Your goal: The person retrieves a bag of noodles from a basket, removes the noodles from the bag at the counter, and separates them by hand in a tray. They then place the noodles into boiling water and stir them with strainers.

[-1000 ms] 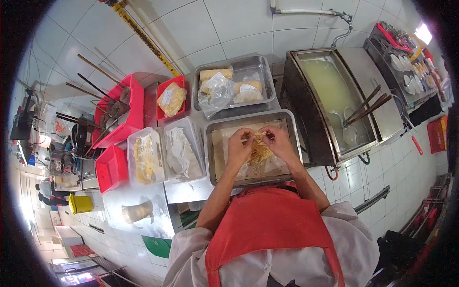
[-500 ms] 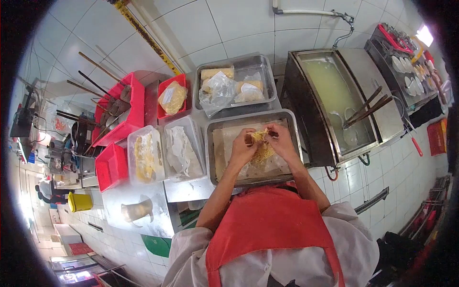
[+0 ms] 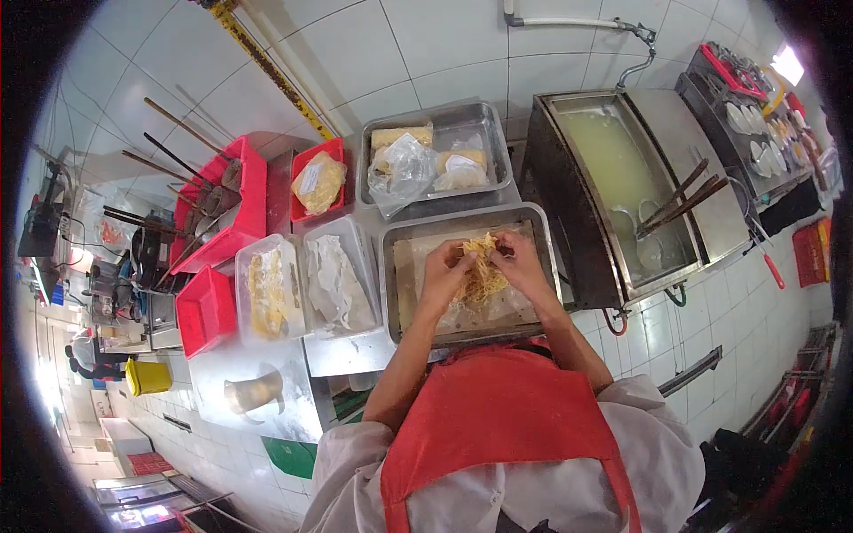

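A bundle of thin yellow noodles point(image 3: 482, 274) hangs between my two hands over a metal tray point(image 3: 391, 306). My left hand point(image 3: 447, 266) pinches it from the left side. From the right side, my right hand point(image 3: 521, 263) has its fingers closed on the same noodles. Loose strands spread below the hands, over the sheet of paper point(image 3: 410, 262) lining the tray. Both fingertips are partly hidden by the noodles and the backs of the hands.
Left of the tray stand two clear plastic tubs point(image 3: 267, 330), point(image 3: 371, 306) and red bins point(image 3: 206, 306). Behind, another metal tray point(image 3: 498, 133) holds plastic-wrapped noodle packs. To the right is a vat point(image 3: 613, 151) of cloudy liquid with long-handled strainers point(image 3: 684, 200). A person point(image 3: 86, 355) is far left.
Both hands have turned slightly, and more of the noodle bundle now shows above and between the fingers. The trays and tubs around them stand as before.
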Tool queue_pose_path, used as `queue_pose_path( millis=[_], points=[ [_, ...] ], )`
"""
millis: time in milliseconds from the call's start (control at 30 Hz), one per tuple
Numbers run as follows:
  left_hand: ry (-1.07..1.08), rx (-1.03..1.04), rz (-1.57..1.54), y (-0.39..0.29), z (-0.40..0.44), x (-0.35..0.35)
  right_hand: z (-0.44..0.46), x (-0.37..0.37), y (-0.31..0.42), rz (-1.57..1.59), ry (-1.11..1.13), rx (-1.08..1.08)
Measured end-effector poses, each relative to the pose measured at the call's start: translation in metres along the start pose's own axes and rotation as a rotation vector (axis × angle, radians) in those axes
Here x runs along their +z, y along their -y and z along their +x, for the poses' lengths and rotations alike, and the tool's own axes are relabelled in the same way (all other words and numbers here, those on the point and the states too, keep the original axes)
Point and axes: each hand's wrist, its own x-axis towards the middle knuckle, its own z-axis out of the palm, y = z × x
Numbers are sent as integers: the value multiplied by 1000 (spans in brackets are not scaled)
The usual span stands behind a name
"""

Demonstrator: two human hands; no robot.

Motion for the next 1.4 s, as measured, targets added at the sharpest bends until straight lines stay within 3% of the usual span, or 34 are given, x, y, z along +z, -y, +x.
queue_pose_path(
  millis=[167,267,467,567,633,867,1200,1400],
  points=[
    [-49,-104,-120,-2,-1,0,1,-6,1,169,84,68],
    [-4,-56,-95,-2,0,-1,0,-7,8,232,109,46],
    [37,-50,-124,-4,0,-1,-4,-5,28,173,-24,16],
    [24,-127,-176,-6,-1,-2,-5,-5,37,-24,-101,22],
    [26,-98,-147,-3,1,-4,-6,-7,35,-205,-88,-273],
    [20,7,-101,-7,-1,-1,-6,-6,38,-297,-57,-313],
    [53,-96,31,-18,-5,6,-6,-6,35,-470,2,-393],
    [76,16,-33,-8,-1,1,-6,-4,37,-522,-77,-454]
  ],
)
